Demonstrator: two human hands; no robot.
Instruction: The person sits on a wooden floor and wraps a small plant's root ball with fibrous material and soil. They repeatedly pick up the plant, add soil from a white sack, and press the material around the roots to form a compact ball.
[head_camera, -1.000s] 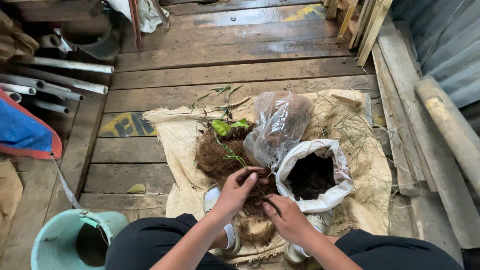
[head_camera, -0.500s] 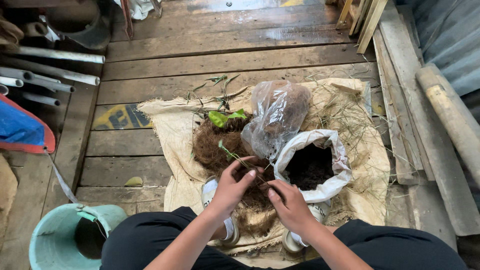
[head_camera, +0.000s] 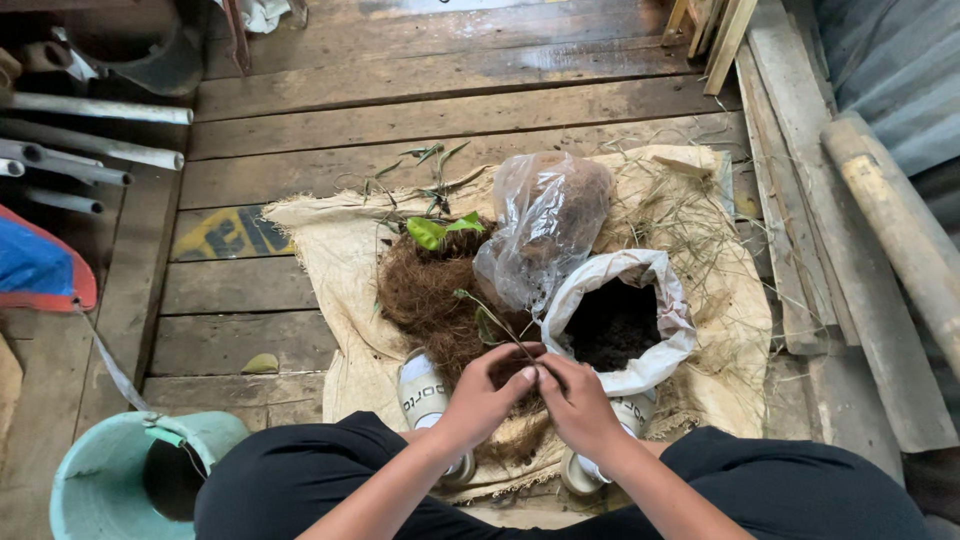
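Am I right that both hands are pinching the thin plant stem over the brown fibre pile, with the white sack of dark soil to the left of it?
Not quite. The head view shows the white sack of dark soil to the right of the brown fibre pile. Both the left hand and right hand do pinch the thin plant stem.

White soil sack (head_camera: 620, 300) and plastic bag (head_camera: 545, 230) block rightward; left floorboards (head_camera: 250, 290) open.

Both forearms reach forward from the bottom of the view, bare and angled inward so the hands meet in the middle. The left hand (head_camera: 487, 392) curls its fingers toward the right hand (head_camera: 578, 400), fingertips touching (both pinched closed), wrists slightly bent, knees spread either side.
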